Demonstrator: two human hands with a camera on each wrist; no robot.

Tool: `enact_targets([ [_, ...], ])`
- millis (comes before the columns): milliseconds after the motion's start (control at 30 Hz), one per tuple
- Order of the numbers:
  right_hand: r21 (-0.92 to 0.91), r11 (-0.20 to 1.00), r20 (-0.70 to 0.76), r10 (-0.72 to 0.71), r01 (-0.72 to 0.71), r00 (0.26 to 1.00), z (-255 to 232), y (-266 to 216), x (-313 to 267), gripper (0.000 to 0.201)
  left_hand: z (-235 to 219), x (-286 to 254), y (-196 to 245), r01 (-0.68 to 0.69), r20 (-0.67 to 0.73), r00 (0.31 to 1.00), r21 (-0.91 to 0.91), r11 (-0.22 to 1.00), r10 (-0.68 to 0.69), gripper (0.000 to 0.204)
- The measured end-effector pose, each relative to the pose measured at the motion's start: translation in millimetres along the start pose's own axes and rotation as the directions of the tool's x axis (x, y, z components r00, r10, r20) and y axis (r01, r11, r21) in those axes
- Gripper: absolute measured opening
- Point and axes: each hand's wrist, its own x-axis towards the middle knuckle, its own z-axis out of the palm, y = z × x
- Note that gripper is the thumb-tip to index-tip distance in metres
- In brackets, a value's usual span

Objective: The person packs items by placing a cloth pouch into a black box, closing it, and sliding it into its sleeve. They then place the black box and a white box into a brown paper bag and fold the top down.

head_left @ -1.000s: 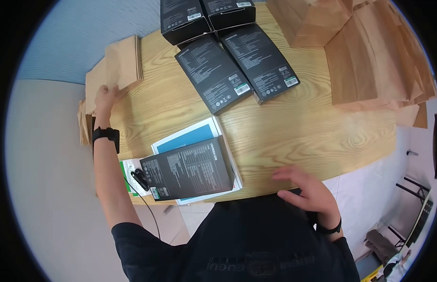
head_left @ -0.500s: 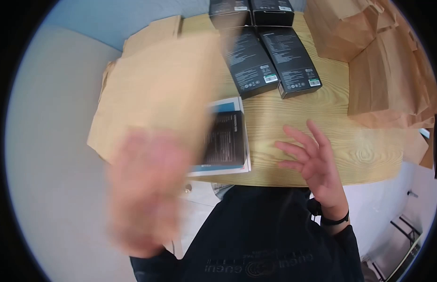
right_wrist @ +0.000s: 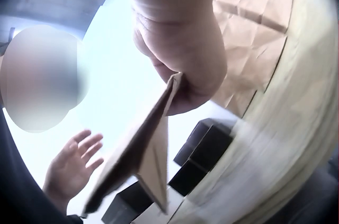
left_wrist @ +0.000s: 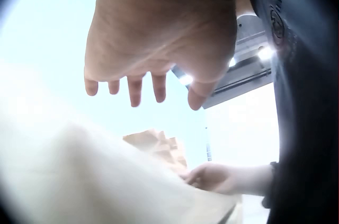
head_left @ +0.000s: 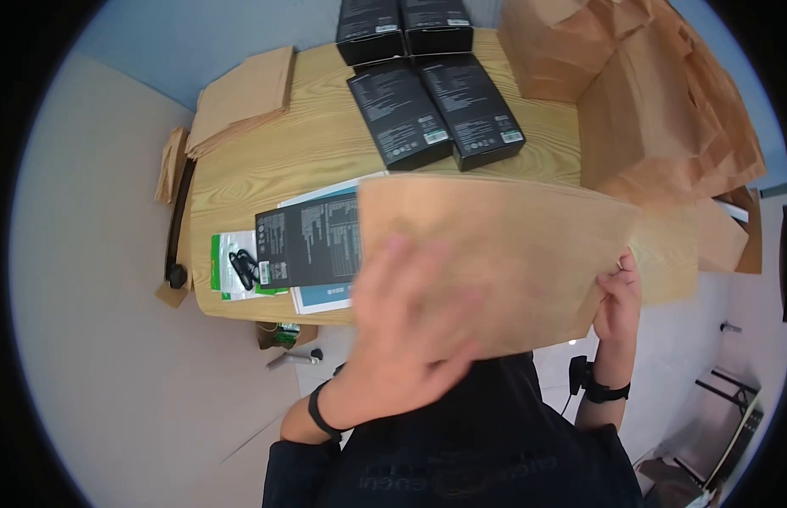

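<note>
A flat, folded brown paper bag (head_left: 529, 262) spans the space in front of the person's body, over the near edge of the table. My right hand (head_left: 620, 298) grips its right edge between thumb and fingers; in the right wrist view the bag's dark opening (right_wrist: 137, 144) gapes slightly below that hand. My left hand (head_left: 410, 330), blurred in the head view, hovers over the bag's left part with fingers spread. The left wrist view has the left palm (left_wrist: 159, 33) apart from the paper, holding nothing. The bag hides part of a black printed box (head_left: 305, 241) beneath it.
Several black boxes (head_left: 470, 110) stand at the back. Opened brown bags (head_left: 656, 127) stand on the right. A stack of flat bags (head_left: 245, 93) lies at the far left. A coiled black cable (head_left: 243, 267) rests on a green-and-white packet (head_left: 228, 284) near the left edge.
My left hand has brought a flat paper bag from the left stack across to the front. My right hand, empty before, now grips its right edge, and the left has let go.
</note>
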Motion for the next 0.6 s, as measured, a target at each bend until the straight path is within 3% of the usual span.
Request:
enact_targets([
  [67,0.028,1.000,0.011,-0.009,0.009,1.000,-25.5,-9.6,-2.4,0.053,10.3,-21.4,-15.7,0.205,-0.107,0.962,-0.313,0.927,-0.249,0.075],
  [100,0.057,0.998,0.038,-0.009,0.007,0.999,-33.1,-13.3,-3.4,0.054,12.9,-31.0,-22.8,0.225,-0.016,0.969,-0.346,0.911,-0.246,0.088],
  [133,0.054,0.998,0.027,-0.016,0.014,1.000,-34.8,-16.0,-4.9,0.054,26.4,-39.9,-23.2,0.249,0.041,0.955,-0.652,0.717,-0.294,0.082],
  [200,-0.088,0.996,-0.064,-0.014,0.008,0.998,-37.0,-23.6,-7.1,0.055,33.1,-45.7,-9.6,0.410,0.305,0.868,-0.885,0.220,-0.392,0.056],
  [233,-0.094,0.996,-0.070,-0.012,0.006,0.997,-35.7,-27.2,-7.1,0.055,35.0,-45.5,-13.0,0.412,0.310,0.867,-0.886,0.212,-0.391,0.056],
  [267,-0.384,0.923,-0.153,-0.093,0.027,0.984,-31.0,-30.4,-6.6,0.058,36.5,-45.1,-20.2,0.538,0.436,0.832,-0.783,0.312,-0.342,0.041],
  [300,-0.641,0.767,-0.203,-0.193,0.019,0.960,-25.1,-32.3,-6.8,0.062,38.8,-43.6,-25.2,0.632,0.554,0.775,-0.654,0.416,-0.305,0.027],
  [333,-0.645,0.764,-0.204,-0.191,0.015,0.960,-18.1,-32.8,-7.5,0.062,43.7,-37.9,-23.9,0.633,0.555,0.774,-0.657,0.410,-0.305,0.027],
  [367,-0.882,0.448,-0.055,-0.409,0.148,0.911,-9.0,-32.5,-7.8,0.067,50.6,-29.8,-20.4,0.672,0.548,0.733,-0.673,0.308,-0.402,0.021],
  [400,-0.973,0.049,0.163,-0.543,0.225,0.824,1.4,-32.3,-7.8,0.071,55.0,-23.1,-19.1,0.696,0.543,0.681,-0.689,0.203,-0.491,0.017],
  [433,-0.934,0.213,0.162,-0.461,0.286,0.873,14.2,-32.8,-14.6,0.076,54.7,-19.7,-21.5,0.754,0.605,0.615,-0.638,0.155,-0.505,0.019],
  [467,-0.880,0.378,0.165,-0.328,0.289,0.930,35.2,-30.9,-23.2,0.079,58.5,-16.5,-20.7,0.756,0.609,0.613,-0.636,0.152,-0.503,0.019],
  [500,-0.804,0.533,0.188,-0.192,0.263,0.963,59.0,-28.8,-28.9,0.082,64.3,-12.5,-18.5,0.657,0.496,0.733,-0.694,0.295,-0.466,0.020],
  [533,-0.763,0.600,0.261,-0.056,0.242,0.964,81.4,-29.6,-31.5,0.086,68.6,-10.1,-17.4,0.536,0.376,0.834,-0.729,0.427,-0.405,0.021],
  [567,-0.721,0.661,0.339,0.075,0.208,0.938,99.2,-27.3,-32.9,0.089,72.0,-10.2,-18.5,0.537,0.380,0.833,-0.729,0.424,-0.402,0.021],
  [600,-0.724,0.658,0.337,0.078,0.205,0.938,112.1,-19.9,-31.2,0.089,75.9,-11.6,-20.1,0.478,0.349,0.878,-0.682,0.553,-0.328,0.023],
])
